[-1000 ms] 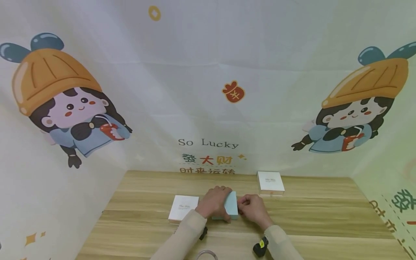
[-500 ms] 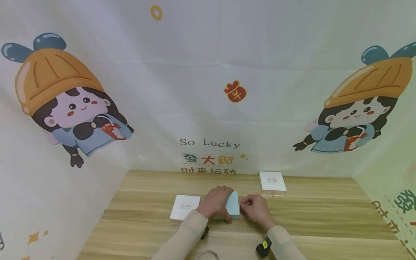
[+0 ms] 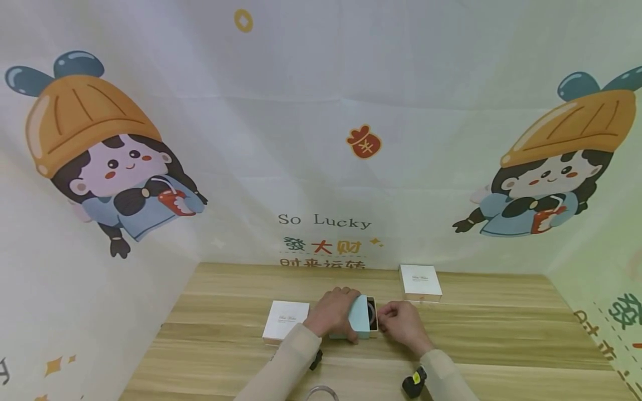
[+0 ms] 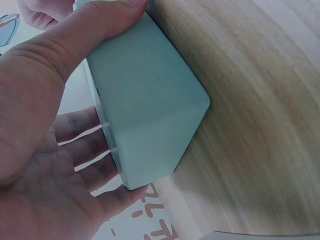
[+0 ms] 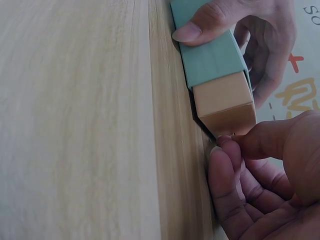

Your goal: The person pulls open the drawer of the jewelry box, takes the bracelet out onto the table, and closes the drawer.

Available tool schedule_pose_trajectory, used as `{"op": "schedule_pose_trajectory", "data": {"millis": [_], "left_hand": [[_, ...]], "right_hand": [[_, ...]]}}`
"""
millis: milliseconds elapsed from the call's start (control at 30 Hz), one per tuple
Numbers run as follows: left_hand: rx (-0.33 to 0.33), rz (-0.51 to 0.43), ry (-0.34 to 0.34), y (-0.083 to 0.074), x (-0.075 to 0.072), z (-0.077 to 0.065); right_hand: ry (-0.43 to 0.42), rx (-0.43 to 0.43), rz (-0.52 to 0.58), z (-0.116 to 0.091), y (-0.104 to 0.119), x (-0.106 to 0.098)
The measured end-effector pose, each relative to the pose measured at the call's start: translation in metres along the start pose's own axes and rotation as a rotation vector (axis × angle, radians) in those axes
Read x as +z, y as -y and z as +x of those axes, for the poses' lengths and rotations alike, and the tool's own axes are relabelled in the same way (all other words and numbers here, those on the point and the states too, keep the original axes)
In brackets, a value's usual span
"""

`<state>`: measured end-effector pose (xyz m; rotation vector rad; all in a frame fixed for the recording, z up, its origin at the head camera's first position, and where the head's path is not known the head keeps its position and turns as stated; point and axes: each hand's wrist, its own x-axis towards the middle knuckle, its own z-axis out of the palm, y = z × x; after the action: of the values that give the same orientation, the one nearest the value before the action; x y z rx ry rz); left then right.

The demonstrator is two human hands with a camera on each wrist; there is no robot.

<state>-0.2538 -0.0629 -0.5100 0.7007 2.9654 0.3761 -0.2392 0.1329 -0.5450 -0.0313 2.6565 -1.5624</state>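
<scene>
A pale teal drawer box [image 3: 358, 317] lies on the wooden table, its tan inner drawer [image 5: 225, 102] partly slid out to the right. Inside the drawer's dark interior, part of a grey ring-shaped item [image 3: 371, 314] shows. My left hand [image 3: 332, 314] grips the teal sleeve, the thumb on its near side and the fingers on the far side, as the left wrist view shows. At the drawer's front face, the thumb and fingertips of my right hand [image 3: 401, 322] pinch together; whatever small pull lies between them is hidden.
A white box with printed lettering [image 3: 286, 320] sits left of the teal box, partly behind my left arm. Another white box [image 3: 420, 281] stands at the back right. A clear ring [image 3: 322, 389] lies at the near edge. A printed cloth [image 3: 321, 167] rises behind the table.
The drawer has slid out of the teal sleeve to the right, baring its dark inside. My right hand has moved right with it; my left hand keeps its hold on the sleeve.
</scene>
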Motion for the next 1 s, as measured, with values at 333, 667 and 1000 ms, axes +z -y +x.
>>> {"op": "schedule_pose_trajectory", "data": {"millis": [333, 667, 1000], "left_hand": [[0.004, -0.001, -0.008, -0.001, -0.001, -0.002], [0.002, 0.002, -0.002, -0.001, 0.0, -0.001], [0.002, 0.011, -0.004, 0.0, 0.0, -0.001]], "right_hand": [[-0.008, 0.017, 0.003, 0.0, -0.005, -0.007], [-0.018, 0.028, 0.008, -0.001, -0.006, -0.009], [-0.037, 0.006, -0.021, -0.004, -0.005, -0.014]]}}
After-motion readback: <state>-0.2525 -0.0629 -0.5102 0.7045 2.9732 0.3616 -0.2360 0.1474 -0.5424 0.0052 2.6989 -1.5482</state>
